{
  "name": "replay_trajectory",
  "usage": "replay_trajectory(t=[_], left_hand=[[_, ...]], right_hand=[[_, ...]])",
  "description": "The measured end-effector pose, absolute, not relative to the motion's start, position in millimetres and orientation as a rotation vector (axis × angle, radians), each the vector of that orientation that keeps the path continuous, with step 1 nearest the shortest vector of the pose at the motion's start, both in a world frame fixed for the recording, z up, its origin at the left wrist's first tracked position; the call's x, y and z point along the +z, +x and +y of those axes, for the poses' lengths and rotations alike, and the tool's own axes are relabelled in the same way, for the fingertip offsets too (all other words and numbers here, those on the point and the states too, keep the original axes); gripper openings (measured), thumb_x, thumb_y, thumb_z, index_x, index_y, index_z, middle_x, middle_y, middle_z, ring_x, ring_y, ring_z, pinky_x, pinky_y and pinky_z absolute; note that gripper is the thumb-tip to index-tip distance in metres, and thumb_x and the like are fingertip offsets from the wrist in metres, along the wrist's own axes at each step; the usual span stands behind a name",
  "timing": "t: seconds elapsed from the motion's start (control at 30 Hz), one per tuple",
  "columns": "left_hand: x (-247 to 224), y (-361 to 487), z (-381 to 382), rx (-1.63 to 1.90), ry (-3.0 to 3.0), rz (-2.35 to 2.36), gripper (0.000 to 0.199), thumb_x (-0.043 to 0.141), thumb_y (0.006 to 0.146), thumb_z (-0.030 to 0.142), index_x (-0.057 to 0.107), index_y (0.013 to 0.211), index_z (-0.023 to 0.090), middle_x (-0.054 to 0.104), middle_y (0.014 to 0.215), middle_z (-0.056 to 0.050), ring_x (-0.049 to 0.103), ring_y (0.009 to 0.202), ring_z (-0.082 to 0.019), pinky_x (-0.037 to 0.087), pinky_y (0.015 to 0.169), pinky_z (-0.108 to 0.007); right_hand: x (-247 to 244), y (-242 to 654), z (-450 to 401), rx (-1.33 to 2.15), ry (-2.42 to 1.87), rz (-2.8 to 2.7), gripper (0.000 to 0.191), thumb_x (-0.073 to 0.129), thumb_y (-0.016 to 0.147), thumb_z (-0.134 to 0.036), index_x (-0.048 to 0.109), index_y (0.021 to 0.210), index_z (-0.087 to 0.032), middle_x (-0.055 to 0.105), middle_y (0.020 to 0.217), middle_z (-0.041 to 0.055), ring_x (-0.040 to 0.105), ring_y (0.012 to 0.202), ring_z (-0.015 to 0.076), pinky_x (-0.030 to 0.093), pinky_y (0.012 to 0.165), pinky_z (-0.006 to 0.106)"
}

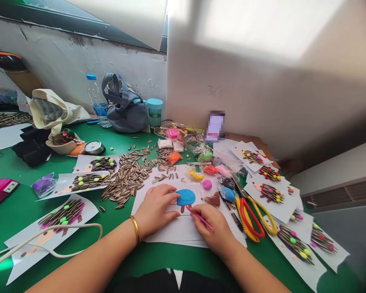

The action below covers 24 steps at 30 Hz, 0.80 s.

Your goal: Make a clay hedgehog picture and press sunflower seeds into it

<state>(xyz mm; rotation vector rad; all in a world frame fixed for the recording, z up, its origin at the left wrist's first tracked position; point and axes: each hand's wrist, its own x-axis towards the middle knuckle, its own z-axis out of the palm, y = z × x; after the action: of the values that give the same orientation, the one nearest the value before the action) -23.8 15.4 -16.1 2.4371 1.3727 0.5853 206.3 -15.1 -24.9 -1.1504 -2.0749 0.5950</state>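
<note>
A flattened oval of blue modelling clay (186, 197) with small brown feet lies on white paper (158, 240) in front of me. My left hand (158, 205), a gold bracelet at its wrist, rests flat on the paper, fingertips at the clay's left edge. Pinched in my right hand (212, 226) is a thin pink modelling tool (205, 221), its tip at the lower edge of the blue clay. Just beyond are a pink clay ball (207, 184), a piece of brown clay (212, 199) and a yellow clay piece (196, 175).
Sunflower seeds (125, 179) are heaped left of the paper. Scissors (253, 211) lie at its right. Finished hedgehog pictures (271, 193) flank both sides. A white cable (88, 226) crosses the left. A bag (126, 108), cup (155, 112) and phone (215, 126) stand behind.
</note>
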Motion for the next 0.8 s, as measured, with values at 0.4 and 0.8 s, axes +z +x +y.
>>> replay_trajectory(t=[0.4,0.8], left_hand=[[-25,-27,19,0.629,2.484,1.286,0.061,0.083,0.071,0.025,0.060,0.128,0.021,0.058,0.137,-0.013,0.055,0.124,-0.030,0.045,0.105,-0.049],[-26,-24,29,0.708,2.282,1.348,0.040,0.071,0.082,0.014,0.063,0.121,0.019,0.065,0.121,-0.008,0.061,0.112,-0.024,0.050,0.099,-0.040]], right_hand=[[-24,204,-15,0.547,-1.257,-2.032,0.013,0.049,0.090,-0.016,0.060,0.091,-0.022,0.069,0.087,0.0039,0.064,0.080,0.0194,0.048,0.072,0.030],[-23,206,-12,0.717,-1.324,-1.942,0.011,0.048,0.093,-0.021,0.060,0.094,-0.022,0.066,0.088,0.0020,0.061,0.081,0.0177,0.046,0.073,0.029]])
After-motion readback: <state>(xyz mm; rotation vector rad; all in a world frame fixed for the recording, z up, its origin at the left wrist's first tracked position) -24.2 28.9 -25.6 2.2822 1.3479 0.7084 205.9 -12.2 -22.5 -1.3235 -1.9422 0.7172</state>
